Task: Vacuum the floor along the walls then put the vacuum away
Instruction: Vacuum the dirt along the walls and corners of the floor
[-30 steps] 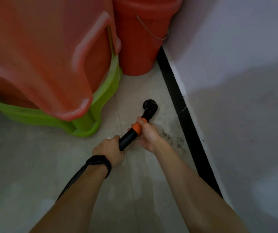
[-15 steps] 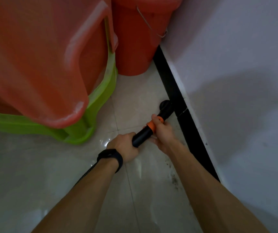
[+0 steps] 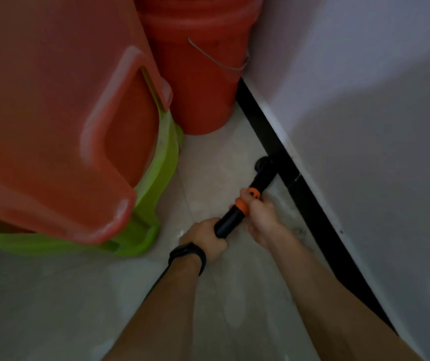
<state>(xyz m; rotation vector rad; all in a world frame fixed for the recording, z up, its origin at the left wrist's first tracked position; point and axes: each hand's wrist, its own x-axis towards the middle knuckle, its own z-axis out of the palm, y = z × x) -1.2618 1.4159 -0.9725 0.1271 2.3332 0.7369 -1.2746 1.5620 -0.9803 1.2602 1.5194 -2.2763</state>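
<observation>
A black vacuum hose wand (image 3: 229,221) with an orange collar (image 3: 245,204) points up and to the right. Its round black nozzle (image 3: 263,164) sits on the pale tiled floor (image 3: 216,162), right against the black skirting board (image 3: 307,204) of the white wall (image 3: 365,152). My left hand (image 3: 206,238), with a black band on the wrist, grips the wand's lower end. My right hand (image 3: 260,217) grips it at the orange collar. The ribbed hose runs back under my left forearm, mostly hidden.
A big red plastic bin (image 3: 60,121) stacked in a green tub (image 3: 141,230) fills the left. A red bucket (image 3: 198,74) with a wire handle stands in the corner against the wall. Dirt specks (image 3: 298,231) lie by the skirting.
The nozzle has moved right, from the open floor to the skirting board. Both hands kept their grip and the view came closer to the corner.
</observation>
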